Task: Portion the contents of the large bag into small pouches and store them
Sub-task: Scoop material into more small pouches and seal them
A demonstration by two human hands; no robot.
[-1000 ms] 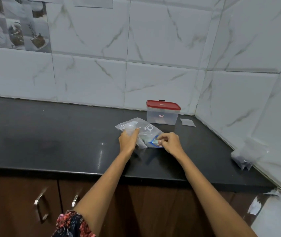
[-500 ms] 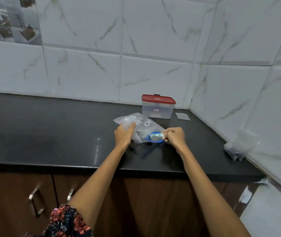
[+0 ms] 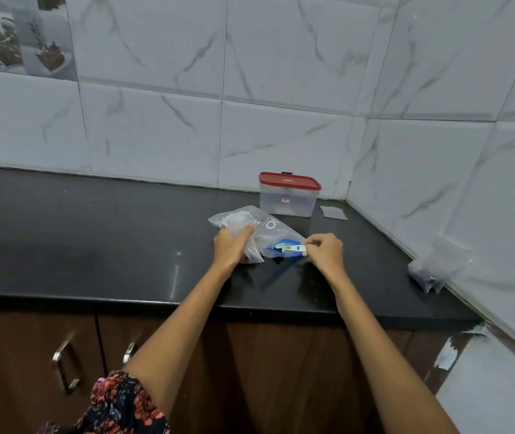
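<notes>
Hands work at the black counter (image 3: pixel 93 245); left hand (image 3: pixel 229 245) grips the clear large bag (image 3: pixel 268 228) lying there, fingers curled round its bunched plastic; right hand (image 3: pixel 325 250) pinches a pale blue scoop (image 3: pixel 290 248) at the bag's blue-rimmed mouth; red-lidded container (image 3: pixel 289 195) stands just behind.

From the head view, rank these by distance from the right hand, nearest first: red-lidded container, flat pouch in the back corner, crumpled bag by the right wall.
Measured from the right hand:
1. Red-lidded container, behind the hand and slightly left, near the back wall.
2. Flat pouch, in the back corner, right of the container; too close to call against the container.
3. Crumpled bag, far right, against the side wall.
</notes>
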